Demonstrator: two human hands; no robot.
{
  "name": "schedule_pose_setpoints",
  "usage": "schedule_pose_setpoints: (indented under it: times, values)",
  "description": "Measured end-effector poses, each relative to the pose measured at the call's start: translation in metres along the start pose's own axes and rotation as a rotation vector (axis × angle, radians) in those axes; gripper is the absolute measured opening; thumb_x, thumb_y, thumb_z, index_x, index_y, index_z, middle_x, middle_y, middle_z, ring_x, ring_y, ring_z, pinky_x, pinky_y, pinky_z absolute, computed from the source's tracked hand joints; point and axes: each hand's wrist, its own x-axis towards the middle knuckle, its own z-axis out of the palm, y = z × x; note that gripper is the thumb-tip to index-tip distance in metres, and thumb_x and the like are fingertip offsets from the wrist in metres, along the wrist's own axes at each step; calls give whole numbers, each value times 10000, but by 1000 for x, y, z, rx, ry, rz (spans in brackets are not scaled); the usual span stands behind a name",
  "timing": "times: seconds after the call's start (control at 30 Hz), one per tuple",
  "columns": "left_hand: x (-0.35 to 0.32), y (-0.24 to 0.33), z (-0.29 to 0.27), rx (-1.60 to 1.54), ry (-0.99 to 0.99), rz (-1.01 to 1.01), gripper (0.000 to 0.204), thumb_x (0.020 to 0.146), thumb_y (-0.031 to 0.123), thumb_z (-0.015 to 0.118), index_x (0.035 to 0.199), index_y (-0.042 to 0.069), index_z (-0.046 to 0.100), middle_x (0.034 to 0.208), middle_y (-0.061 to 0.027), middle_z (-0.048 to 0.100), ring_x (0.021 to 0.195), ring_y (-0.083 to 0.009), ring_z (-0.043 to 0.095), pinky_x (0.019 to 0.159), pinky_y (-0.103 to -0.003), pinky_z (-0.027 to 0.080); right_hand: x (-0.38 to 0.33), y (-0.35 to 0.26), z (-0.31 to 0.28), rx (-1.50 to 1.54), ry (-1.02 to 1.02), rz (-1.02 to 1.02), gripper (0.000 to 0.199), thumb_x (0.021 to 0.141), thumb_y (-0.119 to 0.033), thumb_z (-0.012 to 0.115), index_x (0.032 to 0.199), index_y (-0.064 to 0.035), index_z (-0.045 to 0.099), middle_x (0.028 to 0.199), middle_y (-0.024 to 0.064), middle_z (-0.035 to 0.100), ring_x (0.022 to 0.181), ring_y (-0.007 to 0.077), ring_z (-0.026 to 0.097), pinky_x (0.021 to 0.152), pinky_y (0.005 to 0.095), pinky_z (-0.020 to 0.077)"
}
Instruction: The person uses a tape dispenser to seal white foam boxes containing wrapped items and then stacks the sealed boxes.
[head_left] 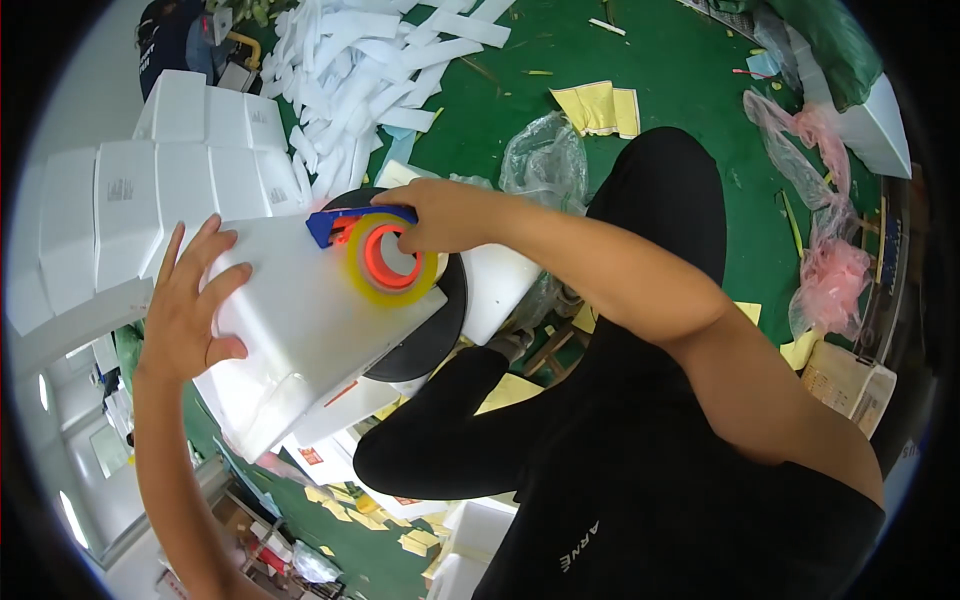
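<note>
A white foam box (pixel 290 290) lies tilted in front of me, over a round black surface (pixel 428 335). My left hand (pixel 192 300) rests on the box's left end with its fingers spread. In my right hand (pixel 445 212) is a blue tape dispenser (pixel 368 216), loaded with a wide roll of yellowish tape (pixel 425 280) on an orange hub. The dispenser's blue front end is over the top of the box. My right fingers wrap round its back, and part of the grip is hidden by them.
Stacked white foam boxes (pixel 180 160) stand at the left. A heap of white foam strips (pixel 345 80) covers the floor ahead. Clear plastic bags (pixel 545 160), yellow paper (pixel 600 108), pink plastic film (pixel 832 275) and a cream basket (pixel 845 385) lie around. A person (pixel 172 45) is at the far left.
</note>
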Motion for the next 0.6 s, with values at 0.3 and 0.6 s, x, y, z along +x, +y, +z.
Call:
schedule_pose_setpoints:
  times: [0.3, 0.6]
  values:
    - [-68, -8, 46, -110, -211, -971, 569, 988, 485, 339, 1386, 86, 419, 1332, -173, 484, 1263, -344, 444, 1003, -422, 356, -150, 46, -1, -198, -438, -2, 566, 722, -239, 658, 1271, -113, 596, 979, 198, 610, 889, 323, 621, 779, 381, 510]
    - [-119, 37, 118, -322, 477, -1413, 633, 986, 501, 352, 1490, 123, 285, 1502, -171, 334, 1383, -321, 313, 1125, -402, 252, -195, 43, 26, 1276, 270, 522, 471, 875, -24, 601, 1308, -58, 418, 1156, 114, 589, 1029, 230, 637, 819, 393, 567]
